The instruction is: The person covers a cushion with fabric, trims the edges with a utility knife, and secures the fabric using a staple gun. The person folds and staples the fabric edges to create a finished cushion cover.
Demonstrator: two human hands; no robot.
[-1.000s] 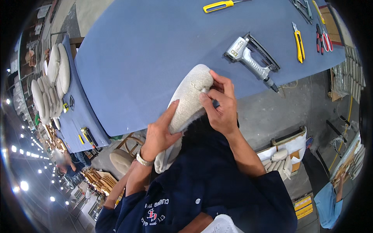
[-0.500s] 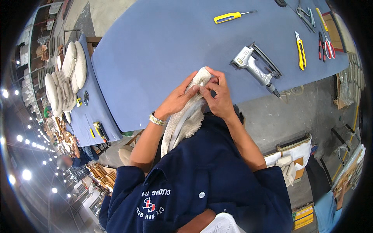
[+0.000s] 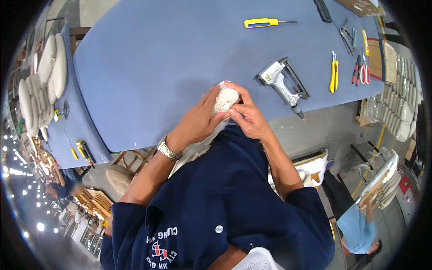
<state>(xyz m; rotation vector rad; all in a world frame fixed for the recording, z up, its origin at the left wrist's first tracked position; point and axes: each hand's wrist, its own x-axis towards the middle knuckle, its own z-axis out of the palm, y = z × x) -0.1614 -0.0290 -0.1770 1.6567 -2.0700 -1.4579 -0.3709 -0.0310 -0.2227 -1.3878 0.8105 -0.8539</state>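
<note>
At blue table [image 3: 148, 67] | left hand [image 3: 198, 120] palm-down, clasping pale pad [image 3: 227, 97] | right hand [image 3: 250, 119] pinching its end

Toward the far side of the blue tabletop [image 3: 148, 67], a yellow-handled screwdriver [image 3: 261, 23] with its blade to the right. Nearer — a silver staple gun [image 3: 280, 84] lying aslant. Farther right, a yellow cutter [image 3: 334, 75], then red-and-black pliers [image 3: 358, 67] just beside red-handled scissors [image 3: 365, 68]. Off to the left, pale cushions [image 3: 38, 101] heaped by a second blue table [image 3: 74, 119] — with a yellow-and-black tool [image 3: 84, 150] near its close end. At lower right, a person in a light blue shirt [image 3: 357, 229].
</note>
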